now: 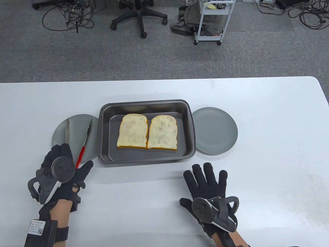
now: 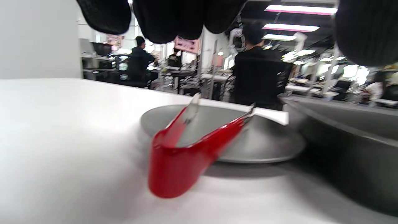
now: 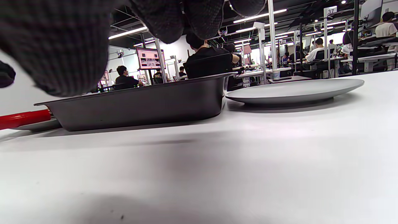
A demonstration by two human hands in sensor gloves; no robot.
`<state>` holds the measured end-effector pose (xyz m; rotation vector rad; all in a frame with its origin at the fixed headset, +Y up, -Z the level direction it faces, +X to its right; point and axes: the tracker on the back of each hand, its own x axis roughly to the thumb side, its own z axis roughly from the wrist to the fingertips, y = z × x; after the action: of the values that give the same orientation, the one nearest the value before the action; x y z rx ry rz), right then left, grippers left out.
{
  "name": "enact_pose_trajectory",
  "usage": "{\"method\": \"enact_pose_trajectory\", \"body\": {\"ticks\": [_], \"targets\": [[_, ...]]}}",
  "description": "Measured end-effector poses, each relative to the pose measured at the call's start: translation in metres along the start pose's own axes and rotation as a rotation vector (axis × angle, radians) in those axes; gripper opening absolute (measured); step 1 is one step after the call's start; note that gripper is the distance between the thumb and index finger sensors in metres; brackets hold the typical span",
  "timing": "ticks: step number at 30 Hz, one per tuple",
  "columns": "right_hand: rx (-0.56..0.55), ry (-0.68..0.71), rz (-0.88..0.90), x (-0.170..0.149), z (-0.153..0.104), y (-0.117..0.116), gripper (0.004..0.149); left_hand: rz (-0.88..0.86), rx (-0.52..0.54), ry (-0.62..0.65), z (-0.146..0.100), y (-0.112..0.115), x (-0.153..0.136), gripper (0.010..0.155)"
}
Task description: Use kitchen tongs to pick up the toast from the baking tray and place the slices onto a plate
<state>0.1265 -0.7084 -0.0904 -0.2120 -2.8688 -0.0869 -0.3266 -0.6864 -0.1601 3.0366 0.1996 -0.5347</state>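
Two toast slices, left and right, lie side by side in the dark baking tray. Tongs with red handles rest on the grey left plate, metal tips pointing away from me. My left hand hovers over the tongs' red hinge end; in the left wrist view its fingers hang above the tongs without touching them. My right hand lies flat on the table before the tray, fingers spread. The right plate holds nothing.
The tray sits between the two plates and touches both; the right plate shows low beside it. The white table ends at a rounded far right corner. Office chairs, a cart and cables stand on the floor beyond.
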Motion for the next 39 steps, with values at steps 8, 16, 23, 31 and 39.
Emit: {"method": "enact_pose_trajectory", "body": {"ticks": [8,16,23,31,39], "targets": [[-0.004,-0.006,0.023,-0.003,0.001,0.002,0.09,0.058,-0.142,-0.225,0.041,0.025,0.003,0.108],[0.002,-0.005,0.048,-0.004,0.001,0.004,0.09,0.083,-0.238,-0.348,0.063,0.038,0.007,0.098],[-0.004,0.0,0.071,-0.005,0.001,0.006,0.09,0.138,-0.166,-0.333,0.065,0.037,0.014,0.088],[-0.015,-0.007,0.083,-0.006,-0.001,0.007,0.09,0.204,-0.185,-0.327,0.065,0.037,0.021,0.092],[-0.036,-0.02,0.112,-0.011,-0.002,0.011,0.09,0.191,0.018,-0.251,0.054,0.019,0.022,0.085]]}}
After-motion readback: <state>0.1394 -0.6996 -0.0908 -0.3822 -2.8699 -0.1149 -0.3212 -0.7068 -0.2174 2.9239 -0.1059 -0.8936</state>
